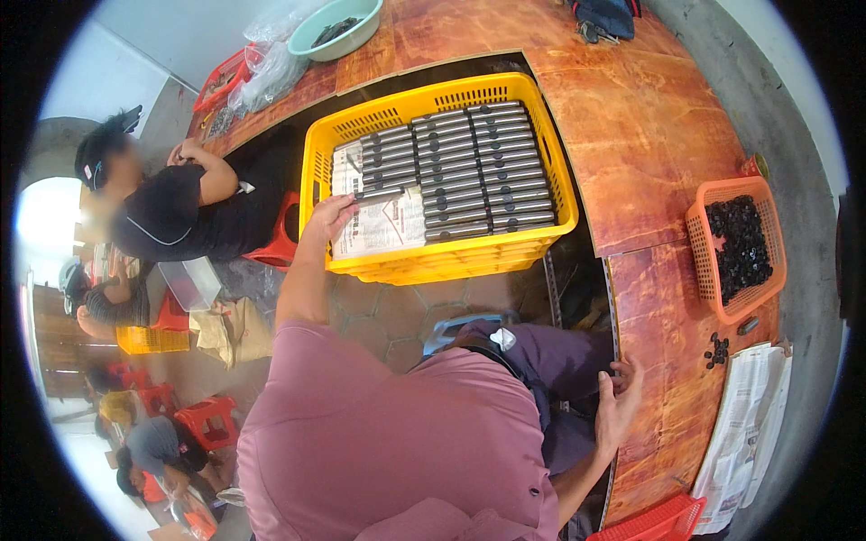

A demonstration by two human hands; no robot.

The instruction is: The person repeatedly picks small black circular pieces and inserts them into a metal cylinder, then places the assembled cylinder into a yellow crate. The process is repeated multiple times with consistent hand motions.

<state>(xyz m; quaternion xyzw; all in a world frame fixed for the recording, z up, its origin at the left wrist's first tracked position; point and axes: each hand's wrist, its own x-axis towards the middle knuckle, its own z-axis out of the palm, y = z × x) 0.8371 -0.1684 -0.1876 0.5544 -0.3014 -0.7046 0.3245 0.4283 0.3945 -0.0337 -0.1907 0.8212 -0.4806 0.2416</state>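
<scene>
My left hand [330, 216] reaches over the near-left rim of a yellow crate [532, 135] and holds a grey metal rod [379, 194] above the newspaper lining [379, 227]. Rows of the same grey rods [469, 171] fill most of the crate. My right hand [617, 401] hangs open with spread fingers by my lap, at the edge of the wooden table [658, 135], holding nothing.
An orange basket [722, 293] of small black parts sits on the table at right, with loose black pieces [717, 350] and newspaper [749, 424] near it. A green bowl [336, 29] stands far back. A seated person in black [171, 212] works at left; more people sit further left.
</scene>
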